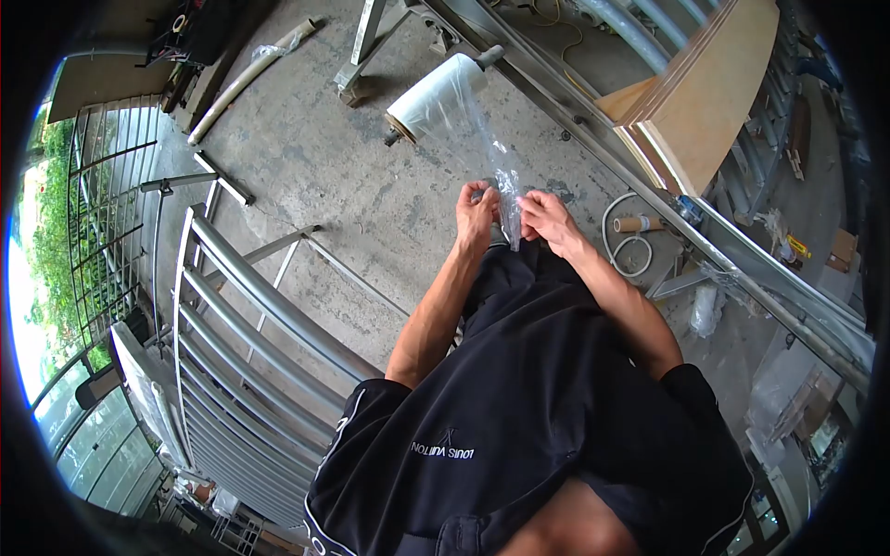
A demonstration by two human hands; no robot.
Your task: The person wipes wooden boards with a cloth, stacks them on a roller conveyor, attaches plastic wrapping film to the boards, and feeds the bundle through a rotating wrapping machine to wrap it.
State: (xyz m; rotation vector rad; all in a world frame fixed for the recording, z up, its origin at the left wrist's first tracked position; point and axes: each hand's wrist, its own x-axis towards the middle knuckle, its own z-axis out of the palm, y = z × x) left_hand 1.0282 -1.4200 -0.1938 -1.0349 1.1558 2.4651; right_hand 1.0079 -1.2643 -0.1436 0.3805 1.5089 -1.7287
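A thick roll of clear plastic film [438, 95] sits on a bar that sticks out from a metal frame. From the roll a strip of film [506, 185] runs down, bunched and narrow, to my two hands in front of my body. My left hand [476, 211] has its fingers closed at one edge of the strip. On the other edge my right hand [547, 220] pinches the film between thumb and fingers. The loose end of the strip hangs between the hands, close to my black shirt.
A rack of curved metal tubes [269, 306] stands at the left. Metal rails [732, 248] run diagonally on the right, with stacked curved wooden boards [709, 107] on them. A cardboard tube [640, 224] and a white hose loop [633, 269] lie on the floor.
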